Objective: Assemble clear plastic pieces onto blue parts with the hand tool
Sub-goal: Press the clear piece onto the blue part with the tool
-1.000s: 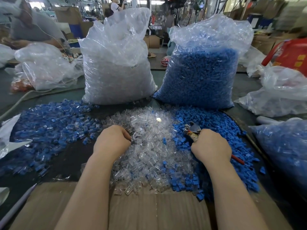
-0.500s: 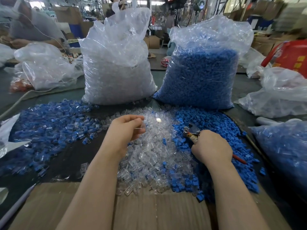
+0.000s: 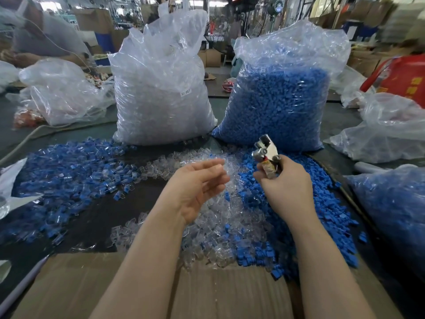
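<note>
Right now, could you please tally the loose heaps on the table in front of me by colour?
Clear: 1, the clear heap between the forearms.
Blue: 1, the blue heap at right.
Mixed blue and clear: 1, the mixed heap at left.
Total: 3 heaps.

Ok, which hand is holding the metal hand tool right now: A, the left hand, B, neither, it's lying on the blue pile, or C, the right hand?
C: the right hand grips the hand tool, raised above the loose blue parts.
</note>
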`<state>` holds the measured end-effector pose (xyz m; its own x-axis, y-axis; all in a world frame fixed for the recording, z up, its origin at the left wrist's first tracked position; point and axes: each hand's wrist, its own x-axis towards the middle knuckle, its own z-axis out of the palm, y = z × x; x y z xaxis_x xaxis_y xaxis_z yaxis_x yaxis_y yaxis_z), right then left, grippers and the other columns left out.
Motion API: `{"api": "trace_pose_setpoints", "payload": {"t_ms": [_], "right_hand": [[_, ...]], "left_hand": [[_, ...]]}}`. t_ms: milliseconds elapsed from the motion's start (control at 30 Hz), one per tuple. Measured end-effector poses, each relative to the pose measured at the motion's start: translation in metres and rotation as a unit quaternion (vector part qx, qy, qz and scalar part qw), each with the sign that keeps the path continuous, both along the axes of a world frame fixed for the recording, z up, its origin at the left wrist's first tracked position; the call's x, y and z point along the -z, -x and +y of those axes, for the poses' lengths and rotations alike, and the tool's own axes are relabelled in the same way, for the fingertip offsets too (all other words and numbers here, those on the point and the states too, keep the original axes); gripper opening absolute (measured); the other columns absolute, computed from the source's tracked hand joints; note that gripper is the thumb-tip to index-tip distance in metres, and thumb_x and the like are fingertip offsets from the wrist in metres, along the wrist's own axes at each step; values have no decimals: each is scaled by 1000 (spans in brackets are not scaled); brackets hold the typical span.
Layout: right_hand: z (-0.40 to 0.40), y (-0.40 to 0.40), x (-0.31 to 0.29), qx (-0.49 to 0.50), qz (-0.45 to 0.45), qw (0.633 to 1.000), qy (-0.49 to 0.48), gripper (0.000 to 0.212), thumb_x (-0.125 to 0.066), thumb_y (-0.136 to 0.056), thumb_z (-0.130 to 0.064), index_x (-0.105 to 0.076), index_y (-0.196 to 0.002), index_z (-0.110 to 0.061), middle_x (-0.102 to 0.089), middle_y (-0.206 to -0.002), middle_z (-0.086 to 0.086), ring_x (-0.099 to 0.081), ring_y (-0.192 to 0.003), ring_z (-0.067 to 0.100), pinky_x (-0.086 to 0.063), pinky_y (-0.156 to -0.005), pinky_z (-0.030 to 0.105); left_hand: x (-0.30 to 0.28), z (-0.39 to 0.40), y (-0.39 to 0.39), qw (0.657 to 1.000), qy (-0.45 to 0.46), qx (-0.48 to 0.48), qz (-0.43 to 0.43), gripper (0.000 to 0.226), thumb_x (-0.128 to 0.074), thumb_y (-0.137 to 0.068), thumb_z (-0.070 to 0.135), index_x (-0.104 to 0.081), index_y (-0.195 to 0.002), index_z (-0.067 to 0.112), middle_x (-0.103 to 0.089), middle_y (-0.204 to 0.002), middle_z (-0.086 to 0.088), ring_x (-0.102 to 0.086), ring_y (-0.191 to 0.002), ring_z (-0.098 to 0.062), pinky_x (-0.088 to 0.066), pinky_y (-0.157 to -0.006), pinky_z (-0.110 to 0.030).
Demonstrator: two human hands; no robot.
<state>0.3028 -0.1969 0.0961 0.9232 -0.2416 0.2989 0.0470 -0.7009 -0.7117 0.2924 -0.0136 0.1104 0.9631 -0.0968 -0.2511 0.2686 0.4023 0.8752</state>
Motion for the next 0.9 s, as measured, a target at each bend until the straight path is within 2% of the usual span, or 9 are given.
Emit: {"api": "trace_pose_setpoints", "payload": {"t_ms": [100, 200, 267, 433, 533, 633, 733, 800, 900], "right_hand": [[8, 5, -7, -62, -48, 989, -125, 15, -77, -81, -24, -64, -81, -31, -69, -80, -11, -65, -81, 12, -53, -76, 36], [17, 10, -13, -117, -83, 968, -204, 24, -79, -81, -14, -63, -78, -33, -69, -77, -21, -65, -73, -1, -50, -65, 13], [20, 10, -14, -135, -92, 959, -230, 26, -79, -80, -9, -64, -79, -31, -68, -75, -24, -65, -72, -4, -48, -63, 8], [23, 9, -12, -146, -113, 940, -288, 22, -79, -80, -6, -65, -79, -24, -69, -71, -18, -64, -68, -3, -49, -62, 10], [22, 9, -12, -139, -120, 947, -264, 23, -80, -79, -9, -65, -78, -27, -69, -73, -20, -65, -69, -3, -49, -63, 9], [20, 9, -9, -129, -124, 959, -220, 22, -80, -80, -16, -64, -78, -31, -70, -79, -20, -66, -73, 0, -52, -66, 13], [16, 8, -7, -124, -116, 970, -176, 19, -79, -81, -19, -65, -78, -30, -69, -82, -15, -66, -75, 7, -57, -73, 30], [15, 7, -5, -127, -106, 973, -162, 17, -78, -82, -18, -65, -81, -29, -70, -81, -12, -66, -77, 11, -57, -77, 41], [16, 7, -2, -123, -106, 974, -161, 16, -78, -82, -18, -65, -84, -27, -70, -79, -9, -67, -78, 14, -55, -79, 47]], "left_hand": [[0, -20, 4, 1000, 20, 8, 23, 18, -60, -92, 0, -69, -107, 2, -75, -82, -11, -73, -70, -16, -61, -62, -24], [3, -36, 6, 998, 51, 4, 30, 17, -58, -95, 2, -70, -106, 5, -77, -87, -10, -75, -74, -17, -61, -64, -24], [4, -40, 6, 997, 71, 3, 27, 17, -56, -96, 4, -71, -101, 7, -77, -87, -9, -75, -76, -16, -60, -63, -24], [1, -41, 7, 990, 132, 14, 52, 16, -54, -97, 3, -68, -105, 4, -76, -87, -11, -75, -74, -16, -60, -61, -25], [0, -42, 9, 989, 138, 11, 58, 15, -54, -97, 4, -69, -100, 5, -76, -84, -9, -75, -72, -14, -60, -61, -24], [1, -40, 8, 993, 109, -19, 50, 14, -58, -95, 4, -71, -101, 7, -77, -83, -7, -75, -72, -13, -58, -59, -21], [3, -37, 6, 994, 81, -63, 32, 13, -63, -93, 5, -67, -105, 6, -77, -83, -8, -75, -74, -14, -56, -56, -19], [4, -36, 5, 993, 66, -93, 20, 7, -65, -92, 4, -65, -98, 5, -76, -77, -8, -75, -70, -14, -56, -55, -19], [5, -35, 5, 991, 57, -118, 10, 6, -67, -89, 3, -65, -94, 3, -76, -76, -9, -75, -69, -14, -56, -55, -19]]}}
